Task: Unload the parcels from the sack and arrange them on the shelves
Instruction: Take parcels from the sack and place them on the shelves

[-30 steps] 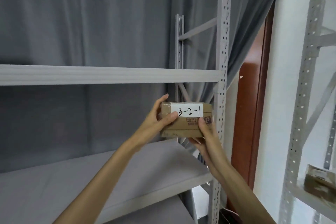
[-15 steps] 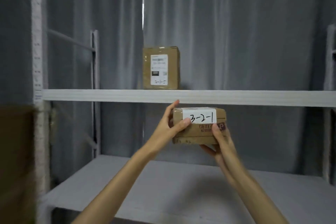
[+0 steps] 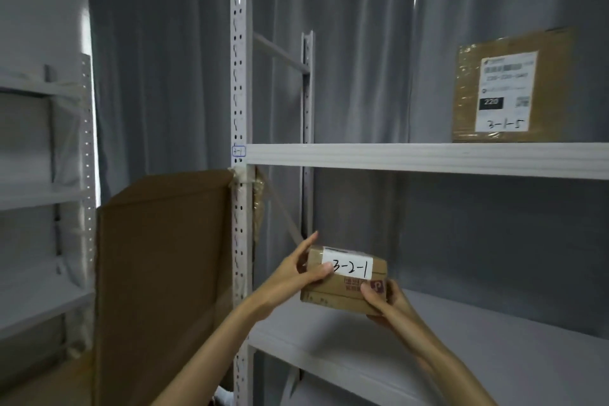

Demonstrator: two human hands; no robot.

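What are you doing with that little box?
A person is holding a small cardboard parcel marked 3-2-1 in both hands: the left hand grips its left end, the right hand its lower right corner. It is up in the air, over the left end of the lower shelf, not yet set down. Another parcel, marked 3-1-5, already stands on the upper shelf. A big sheet of cardboard leans by the shelf post.

Dim storeroom hung with grey curtains

Behind the perforated steel upright [image 3: 241, 76], grey curtains [image 3: 362, 43] cover the wall; left of it, a tall cardboard sheet [image 3: 161, 273] and a second shelving rack [image 3: 43, 194].
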